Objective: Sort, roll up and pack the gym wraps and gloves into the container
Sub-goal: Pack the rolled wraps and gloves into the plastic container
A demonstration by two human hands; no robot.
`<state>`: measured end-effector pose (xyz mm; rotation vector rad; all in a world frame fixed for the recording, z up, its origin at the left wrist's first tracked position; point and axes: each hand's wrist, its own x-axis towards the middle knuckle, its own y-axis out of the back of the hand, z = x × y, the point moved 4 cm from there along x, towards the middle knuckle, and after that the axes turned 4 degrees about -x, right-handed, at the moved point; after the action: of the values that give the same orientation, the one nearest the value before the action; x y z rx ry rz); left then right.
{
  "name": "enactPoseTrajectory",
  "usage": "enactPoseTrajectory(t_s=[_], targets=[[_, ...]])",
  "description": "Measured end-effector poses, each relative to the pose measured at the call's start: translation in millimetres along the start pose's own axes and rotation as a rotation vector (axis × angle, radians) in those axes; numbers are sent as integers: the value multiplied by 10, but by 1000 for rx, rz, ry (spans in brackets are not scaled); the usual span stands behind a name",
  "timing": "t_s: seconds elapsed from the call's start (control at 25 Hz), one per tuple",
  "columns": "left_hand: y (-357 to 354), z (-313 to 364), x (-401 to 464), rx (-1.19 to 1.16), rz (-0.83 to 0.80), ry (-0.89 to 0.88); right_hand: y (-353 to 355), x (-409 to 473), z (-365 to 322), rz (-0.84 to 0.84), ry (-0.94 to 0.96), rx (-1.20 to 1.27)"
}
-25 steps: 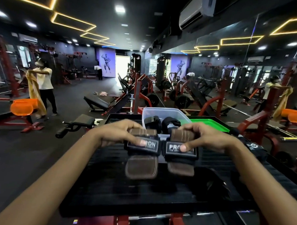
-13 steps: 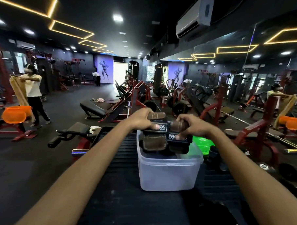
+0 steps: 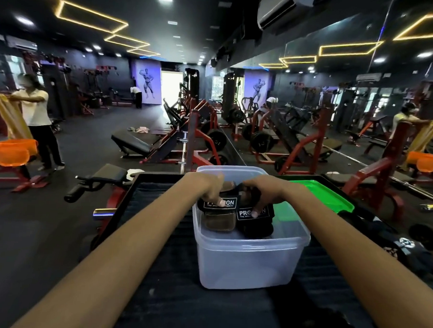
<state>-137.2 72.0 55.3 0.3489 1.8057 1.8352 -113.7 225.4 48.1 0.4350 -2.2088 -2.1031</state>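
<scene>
A dark mat (image 3: 179, 298) fills the lower centre of the frame. On it stands a translucent tub (image 3: 248, 262), just right of centre. Its lower part shows nothing through the wall; its contents sit near the rim. Two gloves are held inside the opening, side by side and touching. The left glove (image 3: 218, 213), with a brown pad hanging below a black branded strap, is pinched at the strap by the left hand (image 3: 207, 188). The right glove (image 3: 255, 220), black with the same label, is gripped by the right hand (image 3: 261, 193), fingers curled over its top. Whether other items lie beneath them cannot be told. A green lid (image 3: 325, 198) lies flat just right of the tub. Dark items (image 3: 400, 243) lie at the right edge, blurred. Benches and weight machines are seen beyond, upper centre.
</scene>
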Motion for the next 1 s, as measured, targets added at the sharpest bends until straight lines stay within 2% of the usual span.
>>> enactPoseTrajectory(t_s=[0.16, 0.32, 0.56, 0.76, 1.0], targets=[[129, -40, 38, 84, -133, 76, 65, 32, -5, -104, -25, 25], [150, 3, 54, 216, -222, 70, 32, 49, -61, -128, -38, -19], [-42, 215, -126, 566, -118, 116, 18, -3, -143, -133, -102, -90], [-133, 115, -140, 557, -129, 130, 6, -29, -143, -84, -115, -107], [-165, -4, -104, 374, -86, 103, -45, -109, -133, -96, -170, -79]])
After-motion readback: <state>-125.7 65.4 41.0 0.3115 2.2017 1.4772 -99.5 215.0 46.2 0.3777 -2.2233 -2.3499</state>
